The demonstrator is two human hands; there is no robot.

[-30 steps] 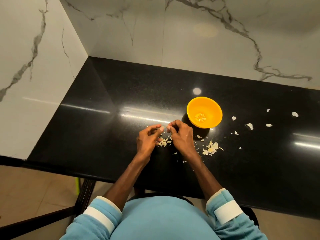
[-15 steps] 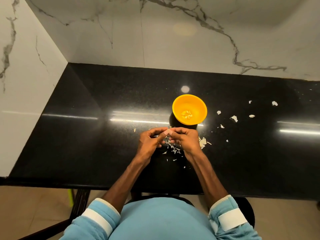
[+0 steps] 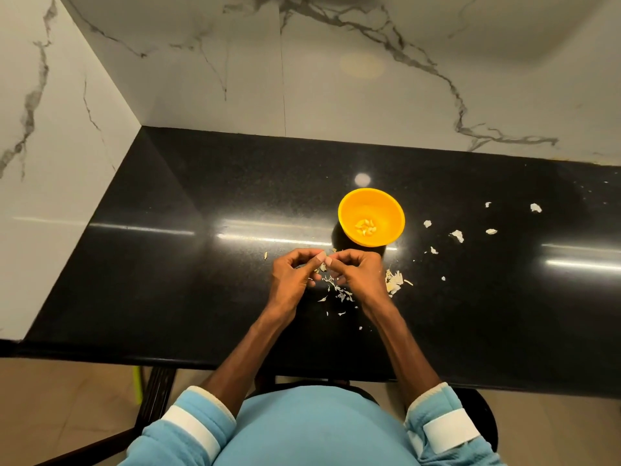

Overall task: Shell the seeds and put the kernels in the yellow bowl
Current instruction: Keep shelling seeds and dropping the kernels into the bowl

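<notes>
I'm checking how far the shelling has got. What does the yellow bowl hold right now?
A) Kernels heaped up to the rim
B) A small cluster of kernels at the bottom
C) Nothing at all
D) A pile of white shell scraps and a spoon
B: a few pale kernels sit together at the bottom of the yellow bowl, and its inner walls are otherwise bare.
</notes>
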